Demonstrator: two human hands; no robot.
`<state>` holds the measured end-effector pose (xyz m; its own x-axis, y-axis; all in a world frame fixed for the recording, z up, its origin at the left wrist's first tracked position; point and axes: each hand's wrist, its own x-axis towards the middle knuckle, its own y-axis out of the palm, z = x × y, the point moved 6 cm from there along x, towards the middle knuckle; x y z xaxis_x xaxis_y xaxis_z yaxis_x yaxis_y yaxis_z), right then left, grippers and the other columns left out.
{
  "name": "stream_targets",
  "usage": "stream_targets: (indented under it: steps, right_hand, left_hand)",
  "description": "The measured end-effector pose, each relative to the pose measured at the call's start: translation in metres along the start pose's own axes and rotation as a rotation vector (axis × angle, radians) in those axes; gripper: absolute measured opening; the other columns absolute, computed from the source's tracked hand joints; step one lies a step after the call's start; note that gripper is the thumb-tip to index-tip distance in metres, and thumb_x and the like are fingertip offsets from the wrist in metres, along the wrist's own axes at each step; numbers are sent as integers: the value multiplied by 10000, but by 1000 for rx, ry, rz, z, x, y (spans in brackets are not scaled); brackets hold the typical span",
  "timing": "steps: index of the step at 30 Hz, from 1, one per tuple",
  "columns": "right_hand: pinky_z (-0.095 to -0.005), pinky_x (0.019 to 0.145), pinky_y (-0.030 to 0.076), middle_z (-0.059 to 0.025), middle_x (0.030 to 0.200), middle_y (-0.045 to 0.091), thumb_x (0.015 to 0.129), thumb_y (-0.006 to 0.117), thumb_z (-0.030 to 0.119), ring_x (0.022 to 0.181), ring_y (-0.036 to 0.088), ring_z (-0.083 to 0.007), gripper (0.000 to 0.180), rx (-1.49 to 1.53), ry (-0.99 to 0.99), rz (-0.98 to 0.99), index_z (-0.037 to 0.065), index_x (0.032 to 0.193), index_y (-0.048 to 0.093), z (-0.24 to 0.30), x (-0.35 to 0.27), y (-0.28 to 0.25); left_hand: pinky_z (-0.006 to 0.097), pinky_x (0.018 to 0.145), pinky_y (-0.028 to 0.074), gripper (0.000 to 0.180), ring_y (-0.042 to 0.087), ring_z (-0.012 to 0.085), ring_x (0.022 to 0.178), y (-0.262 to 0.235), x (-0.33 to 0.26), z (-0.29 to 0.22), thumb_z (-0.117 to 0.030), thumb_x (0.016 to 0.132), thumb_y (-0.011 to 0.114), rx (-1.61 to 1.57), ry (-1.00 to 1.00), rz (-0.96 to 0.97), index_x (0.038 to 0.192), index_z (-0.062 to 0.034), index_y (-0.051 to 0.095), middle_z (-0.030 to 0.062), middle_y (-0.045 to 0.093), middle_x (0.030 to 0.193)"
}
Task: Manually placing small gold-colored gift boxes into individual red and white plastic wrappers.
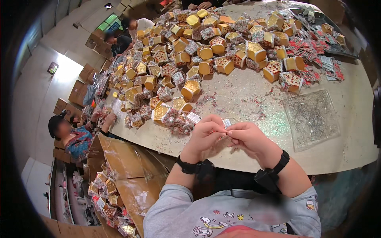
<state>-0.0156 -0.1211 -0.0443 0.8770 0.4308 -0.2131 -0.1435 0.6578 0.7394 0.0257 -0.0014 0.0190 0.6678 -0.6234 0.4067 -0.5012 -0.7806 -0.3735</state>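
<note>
My left hand [206,134] and my right hand [249,138] meet over the near edge of the table, both closed in a pinch with the fingertips together. Between them shows a small white tag [226,123]; whether the fingers grip it or something finer, I cannot tell. Beside my left hand a white label [194,117] lies against a glittery ornament [174,120] shaped like a little house, with a gold base and beaded red-and-white roof. Beyond it spreads a large heap of similar house ornaments [190,89].
A clear plastic bag of thin wire pieces [311,119] lies at right. Red and white tags [309,49] pile by a dark tray [346,50]. Glitter dots the table [250,95]. At lower left an open cardboard box [137,170] contains more ornaments. A co-worker [77,137] sits at left.
</note>
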Motion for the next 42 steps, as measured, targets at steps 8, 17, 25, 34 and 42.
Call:
stream_targets:
  steps: [8,17,25,34,42]
  right_hand:
    - [-234,725,533,-103,947,647,877,579,63,794,636,-140,182,78,-70,-9,-51,1010,629,14,-9,2]
    - [-249,735,548,-124,940,650,868,580,49,806,646,-163,194,-112,-89,-38,-69,1016,621,5,-3,3]
    - [-260,717,554,-134,938,647,860,597,45,798,647,-172,198,-122,-130,-25,-76,1013,625,11,-3,-6]
    - [-252,723,548,-117,949,651,860,591,42,801,642,-157,205,-170,-134,-17,-78,1022,629,8,-4,3]
    - [-252,649,507,-79,841,654,853,584,29,724,615,-121,166,-226,-183,-18,-78,964,647,17,-10,3]
  left_hand:
    - [312,713,457,78,573,199,801,4,37,-41,-34,743,700,354,39,334,801,-48,650,60,592,833]
    - [423,904,439,432,533,331,1055,-66,128,32,-329,799,642,1275,-415,383,1127,-59,562,181,546,1127]
    - [469,913,455,419,555,380,1097,-96,109,77,-192,849,482,1302,-1045,360,1243,-52,498,237,521,1239]
    - [464,818,488,392,578,405,983,-59,112,49,-132,797,560,1383,-595,316,1173,-68,469,235,521,1113]
    - [371,825,461,553,549,324,977,1,90,-12,-23,676,663,714,-68,-58,1163,-60,403,155,472,1097]
